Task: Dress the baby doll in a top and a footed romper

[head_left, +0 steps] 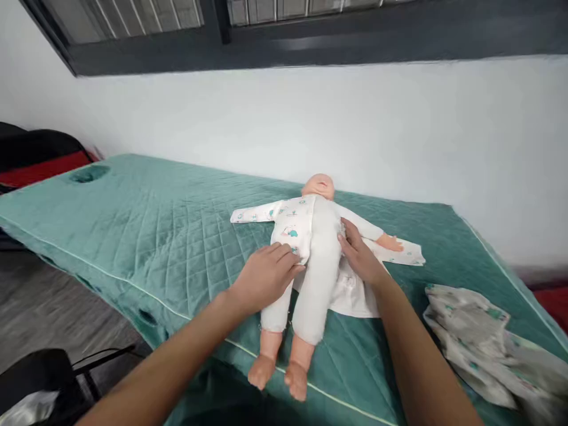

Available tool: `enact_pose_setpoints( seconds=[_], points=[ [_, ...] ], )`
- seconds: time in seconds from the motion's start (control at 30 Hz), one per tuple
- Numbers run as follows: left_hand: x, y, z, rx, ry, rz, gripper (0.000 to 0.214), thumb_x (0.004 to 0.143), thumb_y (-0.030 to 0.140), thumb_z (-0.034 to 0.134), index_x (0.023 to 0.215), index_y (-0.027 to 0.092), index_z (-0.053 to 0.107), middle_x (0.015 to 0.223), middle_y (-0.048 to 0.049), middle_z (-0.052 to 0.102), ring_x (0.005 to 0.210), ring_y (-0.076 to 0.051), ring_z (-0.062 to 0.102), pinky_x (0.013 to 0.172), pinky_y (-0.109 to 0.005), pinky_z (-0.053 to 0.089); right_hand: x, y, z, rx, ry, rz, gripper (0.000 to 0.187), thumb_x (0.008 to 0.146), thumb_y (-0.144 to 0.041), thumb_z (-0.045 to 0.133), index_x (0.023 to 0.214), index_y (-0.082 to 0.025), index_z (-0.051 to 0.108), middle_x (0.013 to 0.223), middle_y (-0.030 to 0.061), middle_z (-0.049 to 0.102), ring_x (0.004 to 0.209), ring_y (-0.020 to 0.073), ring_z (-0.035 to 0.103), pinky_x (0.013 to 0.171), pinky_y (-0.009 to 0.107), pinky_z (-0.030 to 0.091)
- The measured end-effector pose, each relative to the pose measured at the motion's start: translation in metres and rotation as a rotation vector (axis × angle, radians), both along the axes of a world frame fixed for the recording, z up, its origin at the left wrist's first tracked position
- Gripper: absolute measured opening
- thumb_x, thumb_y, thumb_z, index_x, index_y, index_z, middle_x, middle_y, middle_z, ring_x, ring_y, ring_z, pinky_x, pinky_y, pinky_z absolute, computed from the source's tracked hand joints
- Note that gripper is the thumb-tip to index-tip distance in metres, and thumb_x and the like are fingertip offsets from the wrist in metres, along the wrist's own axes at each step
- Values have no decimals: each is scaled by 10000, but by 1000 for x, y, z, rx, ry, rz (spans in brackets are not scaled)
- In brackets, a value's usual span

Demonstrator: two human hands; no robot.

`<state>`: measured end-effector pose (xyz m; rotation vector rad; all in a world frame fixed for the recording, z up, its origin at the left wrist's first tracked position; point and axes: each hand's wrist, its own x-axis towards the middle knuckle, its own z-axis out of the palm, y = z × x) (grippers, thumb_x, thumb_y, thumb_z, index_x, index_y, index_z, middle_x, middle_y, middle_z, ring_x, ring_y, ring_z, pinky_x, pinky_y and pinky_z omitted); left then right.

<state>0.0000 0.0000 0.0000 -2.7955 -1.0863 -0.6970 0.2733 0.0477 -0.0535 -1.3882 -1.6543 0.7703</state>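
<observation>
A baby doll (323,236) lies on its back, its head toward the wall and its bare feet toward me. Its white body is partly covered by a printed baby shirt (295,222). One sleeve lies flat at the left with no doll hand showing. The other half of the shirt (352,293) is spread beneath the doll at the right, where the doll's arm rests across it. My left hand (268,275) has its fingers closed at the shirt's lower hem, over the doll's hip. My right hand (360,253) touches the doll's right-hand side with fingers slightly apart.
The doll lies on a green quilted massage bed (177,236) with a face hole (90,173) at its far left. Crumpled printed baby clothes (479,343) lie at the right. A black chair (48,378) stands at lower left. Behind are a white wall and barred window.
</observation>
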Motion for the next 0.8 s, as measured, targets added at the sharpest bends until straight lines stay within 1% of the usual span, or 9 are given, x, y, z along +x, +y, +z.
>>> enact_pose_setpoints(
  seconds=[0.07,0.17,0.23,0.3,0.4,0.5,0.57,0.7,0.8],
  points=[
    [2,14,4,-5,-81,-10,357,1052,369,390,852,198,631,847,-44,657,851,-197,619,781,-340,506,-2,0,-1,28,2,27,778,950,-681,438,1570,-232,296,1686,100,256,1557,266,239,1285,468,180],
    [14,40,10,-3,-211,24,320,1053,343,384,963,194,653,1016,-68,702,1019,-205,633,940,-357,502,-5,-2,1,55,4,-61,689,934,-640,501,1499,-253,428,1583,102,457,1468,291,419,1226,492,309],
    [29,61,14,-27,-276,65,293,1044,307,400,1152,178,640,1267,-92,677,1217,-216,593,1069,-370,457,-4,-4,4,59,3,-227,579,912,-594,551,1378,-250,562,1314,103,693,1257,305,622,1112,508,435],
    [47,81,20,-105,-238,73,316,1035,294,413,1244,174,616,1416,-93,615,1306,-223,560,1103,-369,445,2,-5,8,67,20,-438,435,904,-540,558,1202,-239,659,981,70,785,981,284,727,972,482,516],
    [77,102,32,-174,-141,45,344,1035,298,395,1277,176,607,1413,-89,625,1284,-234,587,1041,-370,485,22,-8,14,109,33,-685,281,890,-451,545,984,-223,680,806,44,769,780,236,723,838,398,532],
    [111,108,43,-135,-40,-6,343,1028,260,380,1260,164,613,1345,-102,658,1239,-240,609,976,-364,502,42,-9,21,164,-8,-882,225,840,-395,563,906,-212,677,802,46,746,786,231,684,805,369,498],
    [136,107,46,-97,108,-122,312,1009,238,411,1207,151,637,1328,-116,657,1239,-254,595,980,-367,488,50,-10,26,202,21,-975,222,813,-384,571,884,-202,676,808,46,722,786,227,652,790,359,476],
    [183,104,42,-174,388,-233,320,970,228,486,1244,132,619,1310,-151,643,1220,-284,588,968,-389,475,55,-15,37,221,123,-1035,217,789,-375,568,865,-193,657,818,35,690,770,209,610,755,336,448],
    [208,108,35,-214,533,-190,357,966,223,489,1290,121,598,1322,-184,625,1219,-317,590,988,-444,455,58,-23,44,129,18,-842,195,774,-368,567,791,-194,652,765,24,675,741,198,591,712,316,427]
  ],
)
